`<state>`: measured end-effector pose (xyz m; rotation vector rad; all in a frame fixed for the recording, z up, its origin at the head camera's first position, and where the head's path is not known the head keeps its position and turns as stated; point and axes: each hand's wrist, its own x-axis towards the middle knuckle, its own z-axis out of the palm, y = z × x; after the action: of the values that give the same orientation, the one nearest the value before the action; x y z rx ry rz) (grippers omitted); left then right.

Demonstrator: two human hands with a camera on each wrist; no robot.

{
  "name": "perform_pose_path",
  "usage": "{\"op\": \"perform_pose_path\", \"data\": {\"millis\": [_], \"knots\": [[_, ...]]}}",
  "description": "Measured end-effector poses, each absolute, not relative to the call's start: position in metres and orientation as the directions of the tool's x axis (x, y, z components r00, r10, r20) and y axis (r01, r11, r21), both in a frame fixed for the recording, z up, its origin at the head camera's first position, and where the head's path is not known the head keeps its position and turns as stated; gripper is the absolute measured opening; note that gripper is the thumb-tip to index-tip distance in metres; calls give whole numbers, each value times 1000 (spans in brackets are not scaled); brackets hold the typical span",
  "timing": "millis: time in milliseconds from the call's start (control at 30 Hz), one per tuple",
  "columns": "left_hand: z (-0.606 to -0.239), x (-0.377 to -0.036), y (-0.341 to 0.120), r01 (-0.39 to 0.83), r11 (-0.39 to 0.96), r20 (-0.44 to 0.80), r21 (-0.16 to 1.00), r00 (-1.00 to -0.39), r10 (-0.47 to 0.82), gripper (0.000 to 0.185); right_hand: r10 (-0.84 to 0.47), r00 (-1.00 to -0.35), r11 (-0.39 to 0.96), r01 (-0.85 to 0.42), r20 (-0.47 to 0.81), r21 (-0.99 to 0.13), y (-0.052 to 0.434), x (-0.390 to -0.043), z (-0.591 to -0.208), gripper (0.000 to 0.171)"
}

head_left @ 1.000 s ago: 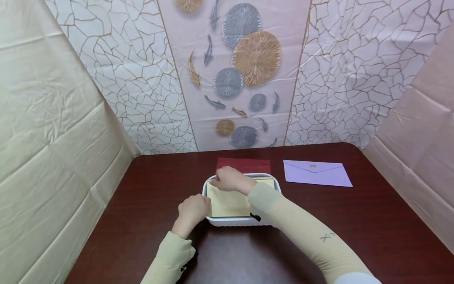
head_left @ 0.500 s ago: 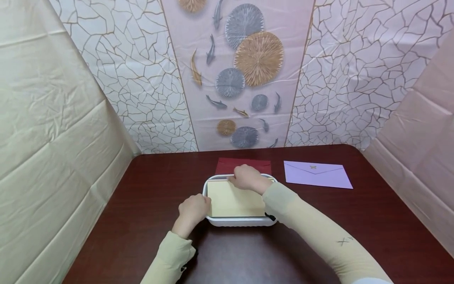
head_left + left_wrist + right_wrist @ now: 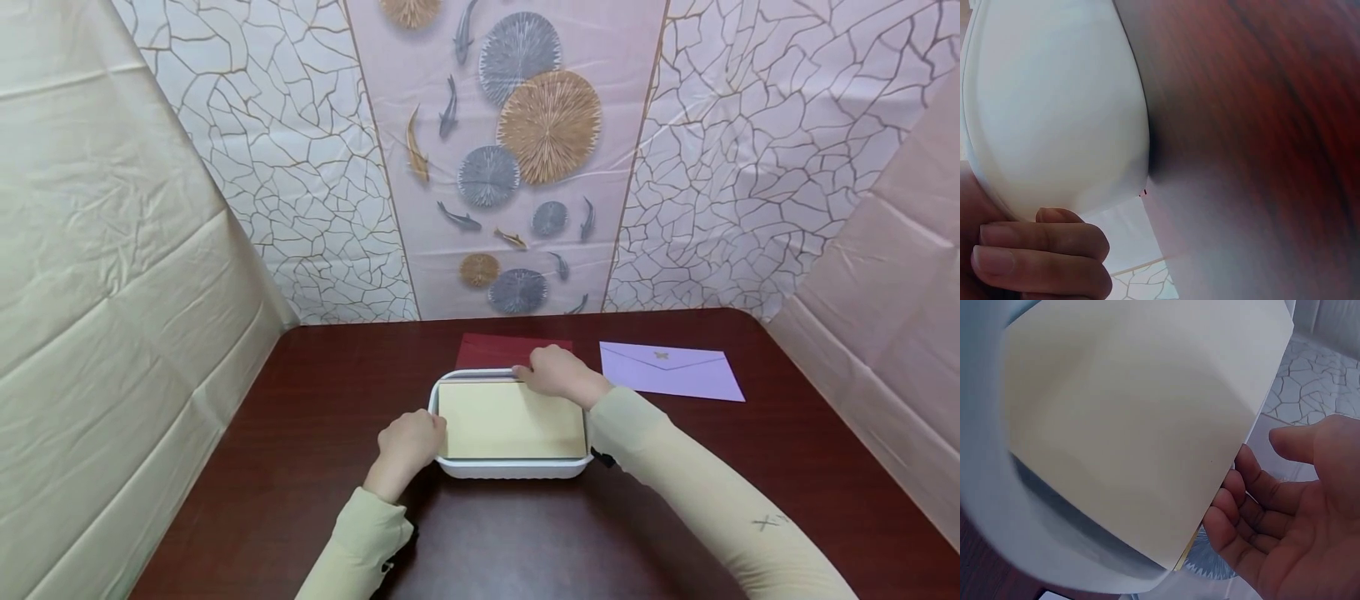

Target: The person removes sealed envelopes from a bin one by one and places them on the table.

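Note:
A white plastic bin stands on the table in the head view. Inside it, a pale yellow rectangle of paper, perhaps an envelope, faces up; a yellow edge shows behind it in the right wrist view. My left hand grips the bin's left rim, its fingers curled beneath the rim in the left wrist view. At the paper's far edge is my right hand. In the right wrist view its bent fingertips touch that edge from behind, while the thumb stays apart from the paper.
Behind the bin lies a dark red envelope, partly covered by the bin and right hand. A lilac envelope with a small gold mark lies to the right on the dark wooden table. Patterned cloth hangs behind.
My right hand has slid rightward along the paper's far edge, from the bin's left part toward its right, uncovering more of the yellow paper. The left hand has stayed on the rim.

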<state>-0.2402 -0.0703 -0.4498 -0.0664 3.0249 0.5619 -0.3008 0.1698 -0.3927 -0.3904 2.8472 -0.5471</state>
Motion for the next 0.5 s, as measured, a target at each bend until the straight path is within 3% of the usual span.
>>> {"op": "perform_pose_path", "data": {"millis": [500], "knots": [[-452,-241,-71,-58,933,-75,356,-997,-34,40,-320,-935,879,-234,-151,-415,173,-296,-393,46]]}}
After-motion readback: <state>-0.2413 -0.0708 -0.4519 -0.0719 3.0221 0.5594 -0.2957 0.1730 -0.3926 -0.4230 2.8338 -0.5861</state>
